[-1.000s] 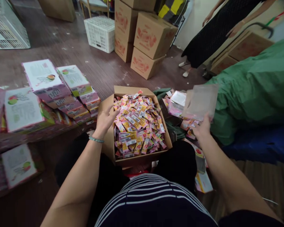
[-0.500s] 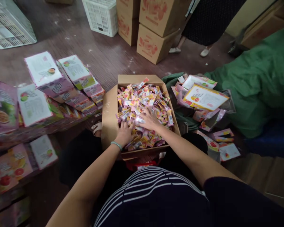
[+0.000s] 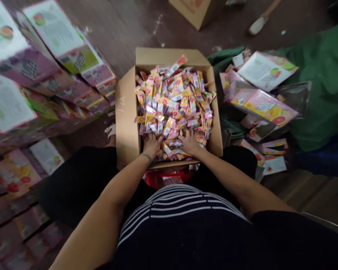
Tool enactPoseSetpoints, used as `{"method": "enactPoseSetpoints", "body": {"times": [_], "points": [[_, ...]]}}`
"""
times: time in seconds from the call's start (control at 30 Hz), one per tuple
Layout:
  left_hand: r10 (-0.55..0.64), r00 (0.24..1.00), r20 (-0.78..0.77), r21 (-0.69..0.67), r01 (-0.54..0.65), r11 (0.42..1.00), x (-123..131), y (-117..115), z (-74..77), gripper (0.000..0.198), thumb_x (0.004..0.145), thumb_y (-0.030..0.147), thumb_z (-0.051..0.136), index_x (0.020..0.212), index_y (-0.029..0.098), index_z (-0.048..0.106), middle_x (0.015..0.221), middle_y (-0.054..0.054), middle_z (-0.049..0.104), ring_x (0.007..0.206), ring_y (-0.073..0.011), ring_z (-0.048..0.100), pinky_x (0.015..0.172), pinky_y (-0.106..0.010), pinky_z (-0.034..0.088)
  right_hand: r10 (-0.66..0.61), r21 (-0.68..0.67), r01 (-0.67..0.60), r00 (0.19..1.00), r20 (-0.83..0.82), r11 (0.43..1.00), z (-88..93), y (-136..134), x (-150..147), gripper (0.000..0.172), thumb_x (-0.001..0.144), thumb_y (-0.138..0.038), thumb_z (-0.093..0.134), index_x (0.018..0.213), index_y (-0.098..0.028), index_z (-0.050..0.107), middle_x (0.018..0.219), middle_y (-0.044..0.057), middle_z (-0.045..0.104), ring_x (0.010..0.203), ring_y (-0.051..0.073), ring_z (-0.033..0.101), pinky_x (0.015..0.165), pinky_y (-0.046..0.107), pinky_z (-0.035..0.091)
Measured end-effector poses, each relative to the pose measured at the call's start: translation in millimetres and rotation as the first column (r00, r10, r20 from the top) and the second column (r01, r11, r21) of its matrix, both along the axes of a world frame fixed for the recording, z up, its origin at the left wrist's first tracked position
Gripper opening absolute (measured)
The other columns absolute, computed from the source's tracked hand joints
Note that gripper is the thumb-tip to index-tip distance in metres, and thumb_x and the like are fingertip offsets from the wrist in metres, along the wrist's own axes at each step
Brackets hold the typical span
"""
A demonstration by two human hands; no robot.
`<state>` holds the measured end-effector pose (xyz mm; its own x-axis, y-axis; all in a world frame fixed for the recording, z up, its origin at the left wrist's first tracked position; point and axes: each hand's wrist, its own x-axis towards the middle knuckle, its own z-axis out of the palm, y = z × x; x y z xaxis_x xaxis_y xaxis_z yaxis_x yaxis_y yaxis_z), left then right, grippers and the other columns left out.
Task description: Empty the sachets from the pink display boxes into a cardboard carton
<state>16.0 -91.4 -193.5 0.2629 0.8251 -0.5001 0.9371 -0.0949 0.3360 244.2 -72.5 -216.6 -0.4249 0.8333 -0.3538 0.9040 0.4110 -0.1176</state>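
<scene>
Inside cardboard box (image 3: 126, 116): heap of small pink-and-yellow sachets (image 3: 171, 99), loose, pointing all directions, up to approx. box rim. At front of heap, close to box front wall: L hand (image 3: 152, 145), palm down, fingers spread, pushed a little in sachets; thin bracelet (image 3: 145, 156) on wrist. Just beside, also at front: R hand (image 3: 189, 141), palm down, fingers open, same way on sachets. Grip on both: wide and flat, no single sachet held, as far as visible.

Left of box: big stacks of pink printed cartons (image 3: 62, 63), very near box side. Right of box: pile of pink printed packets (image 3: 263, 105) w/ clear plastic bag (image 3: 295, 98), and further right green cloth (image 3: 323, 86) under and behind them. Beyond box: brown floor (image 3: 124, 33) and one cardboard carton (image 3: 197, 11), cut by top of view. Under front edge of box: red plastic item (image 3: 169, 179), partly hidden. Either side of box: knees in black trousers (image 3: 81, 180). Bottom of view, nearer than box: striped shirt (image 3: 180, 210).
</scene>
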Motion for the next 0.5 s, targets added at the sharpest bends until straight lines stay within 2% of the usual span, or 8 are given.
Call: {"method": "enactPoseSetpoints", "body": {"times": [0.13, 0.23, 0.3, 0.37, 0.43, 0.5], "points": [[0.061, 0.995, 0.084, -0.003, -0.061, 0.998, 2.6, 2.8, -2.0, 0.049, 0.095, 0.02, 0.04, 0.141, 0.023, 0.054, 0.135, -0.026, 0.047, 0.135, -0.0456, 0.03, 0.098, -0.06, 0.041, -0.021, 0.006, 0.022, 0.998, -0.059, 1.0, -6.8, 1.7, 7.6, 0.054, 0.084, -0.041, 0.074, 0.13, -0.016, 0.062, 0.149, 0.022, 0.032, 0.138, 0.048, 0.021, 0.109, 0.064, 0.023], [0.116, 0.984, 0.138, -0.033, -0.113, 0.993, -4.9, -2.5, 14.4, 0.05, 0.09, 0.014, 0.047, 0.138, 0.025, 0.059, 0.129, -0.024, 0.051, 0.132, -0.0467, 0.036, 0.101, -0.063, 0.04, -0.012, 0.004, 0.012, 0.996, -0.089, 1.0, 3.2, 2.5, 14.2, 0.061, 0.085, -0.052, 0.073, 0.131, -0.015, 0.06, 0.147, 0.023, 0.033, 0.135, 0.048, 0.026, 0.108, 0.065, 0.025], [0.072, 0.986, 0.147, 0.003, -0.073, 0.997, -14.2, -11.5, 32.3, 0.058, 0.087, 0.009, 0.047, 0.142, 0.025, 0.055, 0.132, -0.022, 0.049, 0.128, -0.0437, 0.042, 0.103, -0.061, 0.041, -0.013, -0.009, 0.012, 0.996, -0.09, 1.0, 20.3, 0.4, 17.1, 0.069, 0.082, -0.062, 0.073, 0.131, -0.015, 0.06, 0.144, 0.023, 0.036, 0.132, 0.048, 0.032, 0.107, 0.066, 0.028], [0.026, 0.988, 0.15, 0.152, -0.049, 0.987, -27.0, -26.7, 52.0, 0.064, 0.087, 0.006, 0.044, 0.148, 0.025, 0.049, 0.141, -0.02, 0.044, 0.13, -0.0387, 0.043, 0.108, -0.056, 0.041, -0.005, -0.002, 0.005, 0.996, -0.085, 1.0, 45.1, -5.9, 14.7, 0.073, 0.079, -0.07, 0.072, 0.127, -0.016, 0.062, 0.141, 0.022, 0.04, 0.131, 0.048, 0.035, 0.106, 0.068, 0.028], [0.063, 0.984, 0.165, 0.297, -0.11, 0.949, -42.6, -47.8, 70.1, 0.061, 0.089, 0.01, 0.045, 0.149, 0.022, 0.047, 0.146, -0.019, 0.04, 0.134, -0.0347, 0.041, 0.113, -0.052, 0.039, 0.021, 0.053, -0.015, 0.993, -0.114, 0.998, 74.0, -14.8, 3.3, 0.07, 0.079, -0.073, 0.069, 0.121, -0.016, 0.064, 0.14, 0.021, 0.043, 0.132, 0.048, 0.034, 0.108, 0.071, 0.026], [0.173, 0.967, 0.186, 0.333, -0.228, 0.915, -59.4, -72.6, 84.1, 0.054, 0.092, 0.019, 0.049, 0.145, 0.017, 0.05, 0.143, -0.02, 0.043, 0.132, -0.0328, 0.044, 0.114, -0.05, 0.04, 0.054, 0.149, -0.026, 0.98, -0.189, 0.988, 100.2, -21.0, -17.7, 0.065, 0.086, -0.071, 0.062, 0.119, -0.016, 0.063, 0.14, 0.02, 0.045, 0.134, 0.045, 0.035, 0.111, 0.07, 0.024]]}}
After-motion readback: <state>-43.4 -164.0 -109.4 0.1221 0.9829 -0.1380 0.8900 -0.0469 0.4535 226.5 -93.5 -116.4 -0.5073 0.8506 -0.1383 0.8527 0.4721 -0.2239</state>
